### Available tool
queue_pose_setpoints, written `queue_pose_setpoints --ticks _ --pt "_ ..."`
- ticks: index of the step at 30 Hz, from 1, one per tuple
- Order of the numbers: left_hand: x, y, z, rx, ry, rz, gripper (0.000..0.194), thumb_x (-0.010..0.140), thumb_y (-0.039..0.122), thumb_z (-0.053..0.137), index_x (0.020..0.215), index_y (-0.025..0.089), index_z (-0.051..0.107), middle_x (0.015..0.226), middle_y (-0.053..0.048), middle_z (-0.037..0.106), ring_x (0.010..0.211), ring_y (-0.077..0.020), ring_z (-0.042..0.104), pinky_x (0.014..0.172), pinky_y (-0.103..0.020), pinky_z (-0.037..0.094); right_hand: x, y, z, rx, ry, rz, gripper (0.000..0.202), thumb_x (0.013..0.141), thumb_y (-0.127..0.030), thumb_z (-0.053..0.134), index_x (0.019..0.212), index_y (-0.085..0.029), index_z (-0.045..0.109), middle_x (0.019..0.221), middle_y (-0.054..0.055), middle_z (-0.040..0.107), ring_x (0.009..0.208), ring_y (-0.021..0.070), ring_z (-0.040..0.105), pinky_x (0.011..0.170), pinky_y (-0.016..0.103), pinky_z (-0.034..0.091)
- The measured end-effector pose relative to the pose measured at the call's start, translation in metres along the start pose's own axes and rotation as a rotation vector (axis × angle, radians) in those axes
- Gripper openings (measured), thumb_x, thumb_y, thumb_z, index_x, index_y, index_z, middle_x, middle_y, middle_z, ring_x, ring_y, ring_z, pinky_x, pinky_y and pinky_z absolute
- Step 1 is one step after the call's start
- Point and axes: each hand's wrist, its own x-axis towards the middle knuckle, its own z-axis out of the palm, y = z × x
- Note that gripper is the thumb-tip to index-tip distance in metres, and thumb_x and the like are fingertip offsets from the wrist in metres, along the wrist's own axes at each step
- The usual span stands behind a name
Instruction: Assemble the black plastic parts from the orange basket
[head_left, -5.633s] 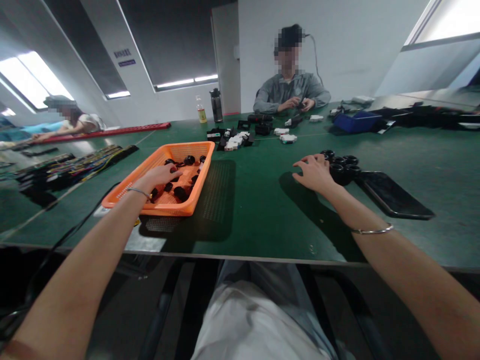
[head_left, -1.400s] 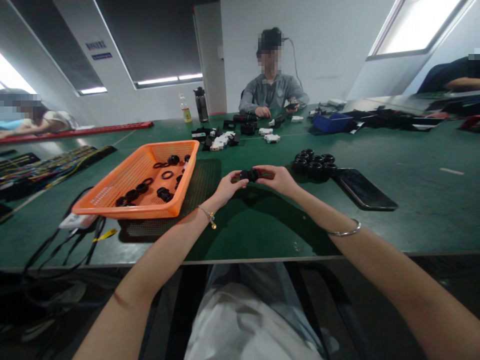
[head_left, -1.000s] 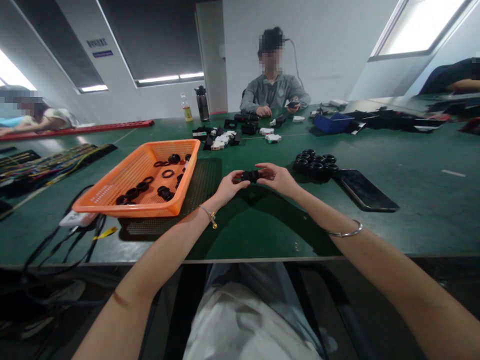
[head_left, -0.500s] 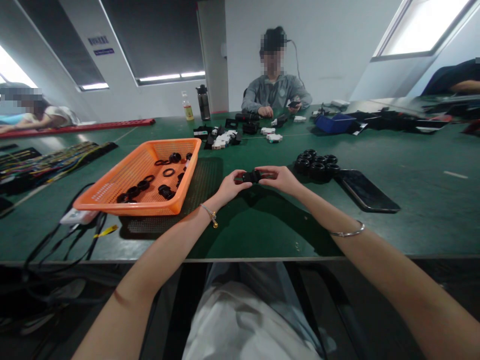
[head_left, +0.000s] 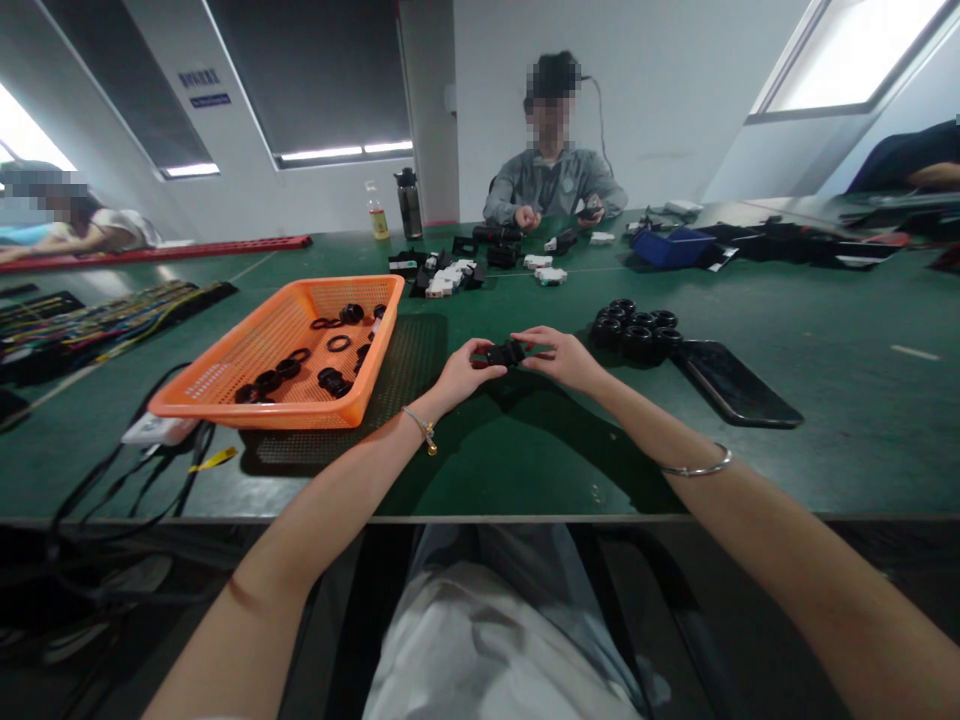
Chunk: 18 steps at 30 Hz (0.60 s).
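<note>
Between my two hands, just above the green table point(head_left: 495, 480), is a small black cylindrical part point(head_left: 505, 354), too small and dark to make out its details. My left hand point(head_left: 463, 372) pinches its left end between thumb and fingers. The fingertips of my right hand point(head_left: 559, 356) close round its right end. To the left stands an orange plastic basket point(head_left: 262, 412) with several black rings and ribbed round parts point(head_left: 334, 382) in it. A cluster of glossy black round parts point(head_left: 636, 340) sits to the right of my right hand.
A smartphone point(head_left: 739, 383) lies right of the cluster. White and black small parts point(head_left: 451, 278) are heaped behind my hands. A bottle point(head_left: 408, 205) stands farther back. Cables with a white power strip point(head_left: 159, 430) run at left. A person point(head_left: 555, 180) sits across the table.
The fingers of my right hand have shifted slightly at the right end of the black part. My left hand keeps its pinch. The view has moved a little.
</note>
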Motion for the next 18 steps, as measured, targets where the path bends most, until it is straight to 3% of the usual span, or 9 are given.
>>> queue_pose_setpoints --ticks 7,18 --pt "-0.0006 0.0014 -0.0002 0.002 -0.002 0.0 0.039 0.058 0.016 0.071 0.093 0.014 0.054 0.094 -0.004 0.061 0.072 -0.0107 0.056 0.071 -0.026 0.045 0.0001 -0.0018 -0.0001 0.019 0.041 0.022 0.051 0.062 -0.019 0.066 0.113 -0.02 0.06 0.097 0.006 0.068 0.076 0.017 0.061 0.069 0.034 0.052" --pt "-0.0018 0.0021 -0.0006 0.009 -0.004 0.001 0.039 0.058 0.015 0.071 0.094 0.015 0.054 0.093 -0.004 0.06 0.073 -0.0115 0.057 0.072 -0.027 0.046 0.0003 -0.0063 -0.0016 -0.039 0.034 0.054 0.032 0.064 -0.027 0.066 0.094 -0.017 0.065 0.089 0.006 0.071 0.072 0.0176 0.062 0.067 0.034 0.05"
